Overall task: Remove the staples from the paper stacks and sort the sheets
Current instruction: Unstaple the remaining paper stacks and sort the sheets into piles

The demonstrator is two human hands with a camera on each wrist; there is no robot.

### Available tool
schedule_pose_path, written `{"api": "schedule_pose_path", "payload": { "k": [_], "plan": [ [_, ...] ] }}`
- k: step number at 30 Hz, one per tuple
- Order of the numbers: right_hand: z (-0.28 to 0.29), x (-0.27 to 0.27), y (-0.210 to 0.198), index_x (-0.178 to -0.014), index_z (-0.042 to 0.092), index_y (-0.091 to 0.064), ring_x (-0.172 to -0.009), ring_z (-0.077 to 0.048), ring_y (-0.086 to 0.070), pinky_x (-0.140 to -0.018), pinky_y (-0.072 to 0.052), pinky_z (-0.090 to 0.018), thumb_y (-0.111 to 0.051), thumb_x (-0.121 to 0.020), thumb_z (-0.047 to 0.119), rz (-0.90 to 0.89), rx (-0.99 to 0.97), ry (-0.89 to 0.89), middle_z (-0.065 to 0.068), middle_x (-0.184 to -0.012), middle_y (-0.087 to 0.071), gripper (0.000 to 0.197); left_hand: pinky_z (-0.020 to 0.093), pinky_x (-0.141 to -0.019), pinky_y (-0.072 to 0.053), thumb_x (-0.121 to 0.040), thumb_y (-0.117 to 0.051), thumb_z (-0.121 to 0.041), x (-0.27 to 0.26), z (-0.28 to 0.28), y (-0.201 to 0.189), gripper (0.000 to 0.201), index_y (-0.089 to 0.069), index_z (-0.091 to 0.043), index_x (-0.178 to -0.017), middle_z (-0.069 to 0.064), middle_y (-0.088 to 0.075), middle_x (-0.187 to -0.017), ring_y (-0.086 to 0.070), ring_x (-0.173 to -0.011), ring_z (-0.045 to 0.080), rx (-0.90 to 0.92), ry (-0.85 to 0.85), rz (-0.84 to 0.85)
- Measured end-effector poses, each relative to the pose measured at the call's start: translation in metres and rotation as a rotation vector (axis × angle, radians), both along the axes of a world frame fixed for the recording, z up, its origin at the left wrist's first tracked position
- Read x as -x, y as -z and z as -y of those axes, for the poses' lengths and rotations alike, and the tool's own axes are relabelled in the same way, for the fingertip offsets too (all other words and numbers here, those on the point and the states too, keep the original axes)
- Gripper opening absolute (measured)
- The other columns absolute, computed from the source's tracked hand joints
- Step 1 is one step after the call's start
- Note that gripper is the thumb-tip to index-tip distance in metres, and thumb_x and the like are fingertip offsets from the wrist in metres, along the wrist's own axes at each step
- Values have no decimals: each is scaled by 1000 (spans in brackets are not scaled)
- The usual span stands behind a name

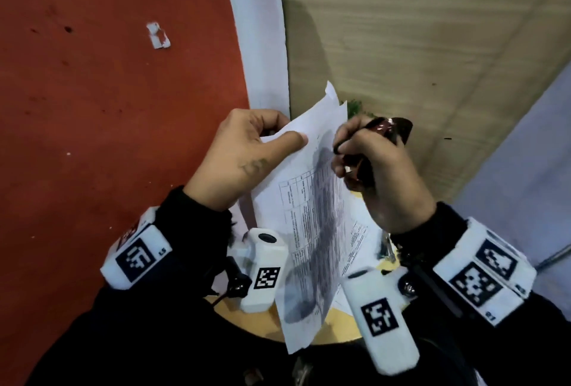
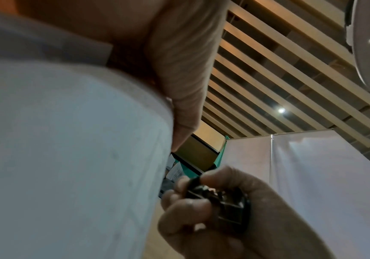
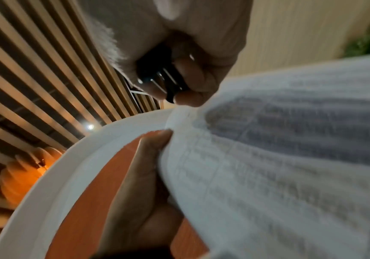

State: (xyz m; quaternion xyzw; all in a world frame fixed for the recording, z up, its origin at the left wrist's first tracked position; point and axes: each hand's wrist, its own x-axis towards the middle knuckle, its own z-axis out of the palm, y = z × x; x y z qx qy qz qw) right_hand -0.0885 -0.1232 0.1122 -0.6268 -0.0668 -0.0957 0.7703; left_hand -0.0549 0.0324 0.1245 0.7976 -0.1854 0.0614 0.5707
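A stack of printed white sheets [image 1: 312,206] hangs in the air in front of me, its top corner pinched by my left hand [image 1: 247,150], thumb on the front face. My right hand [image 1: 370,163] grips a dark, glossy staple remover [image 1: 392,129] right beside the stack's upper right edge. In the left wrist view the paper [image 2: 68,157] fills the left side and the right hand holds the staple remover [image 2: 221,201] below it. In the right wrist view the staple remover [image 3: 164,80] sits just above the paper's corner [image 3: 268,166], where the left thumb [image 3: 150,157] presses. No staple shows.
More printed sheets [image 1: 358,240] lie on a round yellow table [image 1: 247,317] below the hands. A red floor [image 1: 108,107] spreads to the left with a torn paper scrap [image 1: 158,35]. A white band [image 1: 262,30] and pale wood flooring [image 1: 401,30] lie ahead.
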Motion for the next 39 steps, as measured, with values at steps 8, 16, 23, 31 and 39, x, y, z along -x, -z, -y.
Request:
{"api": "schedule_pose_path", "payload": {
  "k": [8,16,23,31,39],
  "plan": [
    [-19,-1,4,-71,22,-62,-79,-19,-59,-74,-48,-29,-68,-70,24,253,491,303,-3,-82,-58,7,33,-59,-30,-83,-61,-29,6,-6,-4,38,-61,8,-74,17,-48,-67,-40,-65,22,39,96,-38],
    [-29,8,5,-79,18,-70,-80,-12,-52,-72,-46,-34,-61,-73,26,356,749,486,-1,-92,-53,14,48,-59,-40,-79,-58,-44,6,-2,-1,41,-68,-5,-75,32,-53,-67,-41,-65,17,-70,17,82],
    [-32,10,8,-84,15,-72,-79,-13,-54,-68,-51,-40,-63,-74,23,416,717,560,3,-91,-47,16,31,-56,-27,-81,-56,-41,7,-4,-3,38,-63,-7,-66,6,-39,-61,-34,-60,13,-79,4,94],
    [-35,12,9,-80,16,-71,-79,-16,-55,-72,-45,-32,-63,-72,24,357,712,536,2,-88,-48,13,19,-46,-24,-83,-53,-43,7,-3,4,34,-56,-17,-62,-7,-35,-46,-30,-45,3,-163,-72,170],
    [-33,10,6,-80,16,-71,-83,-19,-59,-77,-50,-43,-60,-71,29,237,591,508,1,-89,-54,18,16,-44,-25,-92,-57,-32,9,3,3,35,-56,-16,-61,-5,-39,-39,-37,-41,5,-279,-151,260]
  ]
}}
